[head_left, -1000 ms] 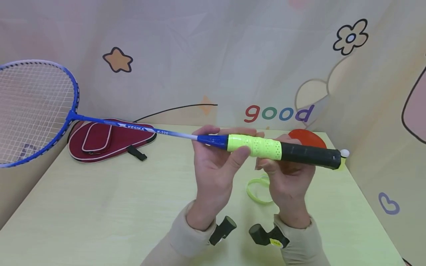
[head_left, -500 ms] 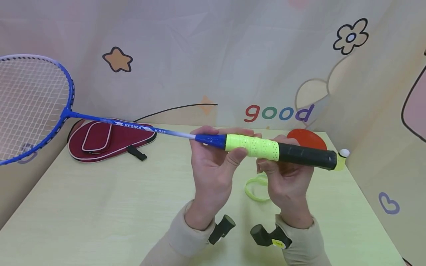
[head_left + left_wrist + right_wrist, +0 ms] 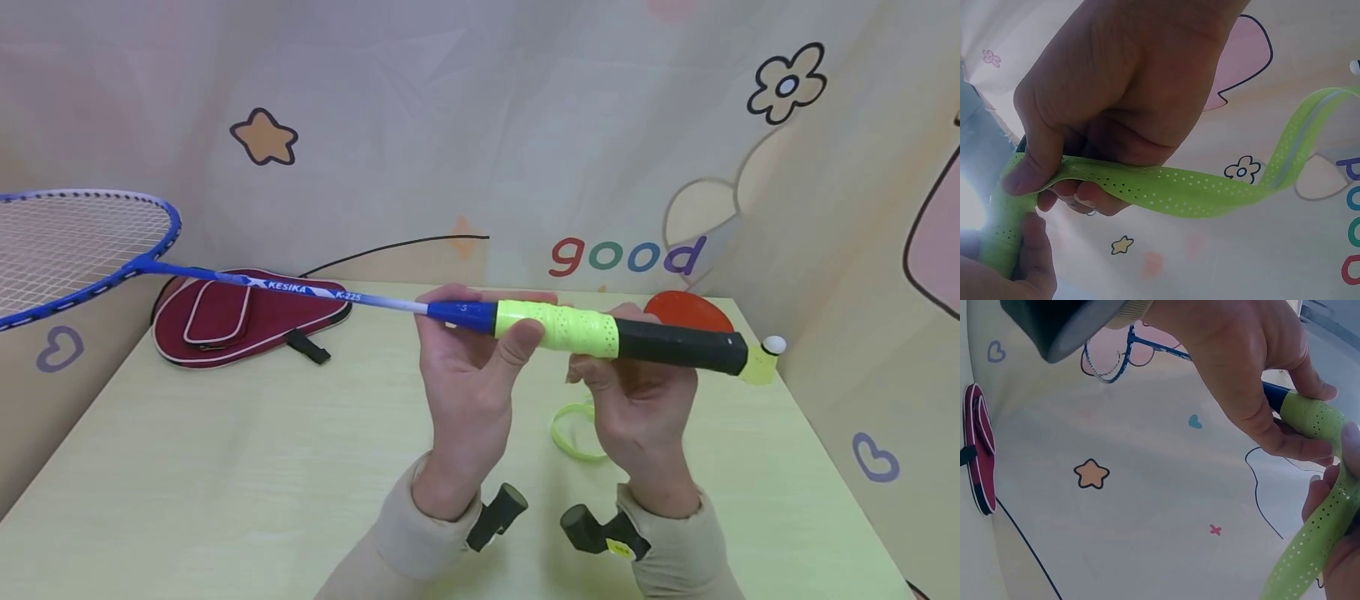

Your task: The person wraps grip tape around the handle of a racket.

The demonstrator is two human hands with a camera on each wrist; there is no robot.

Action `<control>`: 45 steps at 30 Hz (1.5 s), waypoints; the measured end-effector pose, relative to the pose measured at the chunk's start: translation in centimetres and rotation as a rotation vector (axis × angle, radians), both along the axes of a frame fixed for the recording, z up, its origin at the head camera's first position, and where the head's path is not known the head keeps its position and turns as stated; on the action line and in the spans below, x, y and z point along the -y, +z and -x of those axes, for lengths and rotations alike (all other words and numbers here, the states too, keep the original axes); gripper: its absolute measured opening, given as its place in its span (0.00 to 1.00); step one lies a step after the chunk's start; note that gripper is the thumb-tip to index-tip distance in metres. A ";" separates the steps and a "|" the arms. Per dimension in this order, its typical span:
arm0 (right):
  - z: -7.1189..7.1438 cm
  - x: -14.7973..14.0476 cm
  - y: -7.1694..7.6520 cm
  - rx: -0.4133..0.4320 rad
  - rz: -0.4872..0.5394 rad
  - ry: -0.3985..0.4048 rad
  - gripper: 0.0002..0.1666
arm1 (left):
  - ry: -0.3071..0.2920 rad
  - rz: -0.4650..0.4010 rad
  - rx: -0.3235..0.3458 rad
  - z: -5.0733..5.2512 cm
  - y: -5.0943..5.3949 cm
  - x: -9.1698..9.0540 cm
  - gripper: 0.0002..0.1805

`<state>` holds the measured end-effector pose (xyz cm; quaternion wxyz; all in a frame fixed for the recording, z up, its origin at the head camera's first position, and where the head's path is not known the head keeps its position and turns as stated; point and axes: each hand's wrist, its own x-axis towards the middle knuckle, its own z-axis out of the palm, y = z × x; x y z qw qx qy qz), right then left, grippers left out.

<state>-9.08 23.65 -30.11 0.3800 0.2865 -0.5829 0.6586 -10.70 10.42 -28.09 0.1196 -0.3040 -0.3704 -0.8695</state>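
Note:
A blue and white badminton racket (image 3: 315, 290) lies level across the head view, its strung head reaching past the left edge. Perforated yellow-green grip tape (image 3: 558, 327) covers the upper handle; the lower handle is black. My left hand (image 3: 468, 392) holds the handle by the blue cone, its thumb on the wrapped part. At the wrap's lower edge my right hand (image 3: 645, 417) is partly behind the handle. In the left wrist view this right hand (image 3: 1116, 94) pinches the tape (image 3: 1191, 197), whose loose strip trails off to the right.
A dark red racket bag (image 3: 247, 325) with a black strap lies at the table's back left. Behind the handle is a red round object (image 3: 688, 310). At right is a yellow shuttlecock-like piece with a white tip (image 3: 774, 344). A light green loop (image 3: 573, 433) shows below the hands.
Both hands and the racket have shifted slightly left. The racket has turned about its length, so its strung head now looks flatter. Both hands keep their hold.

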 end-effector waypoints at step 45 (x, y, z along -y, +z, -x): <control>-0.3 0.4 -0.4 -0.016 0.033 -0.015 0.23 | 0.020 0.005 0.110 -0.1 -0.1 -0.3 0.30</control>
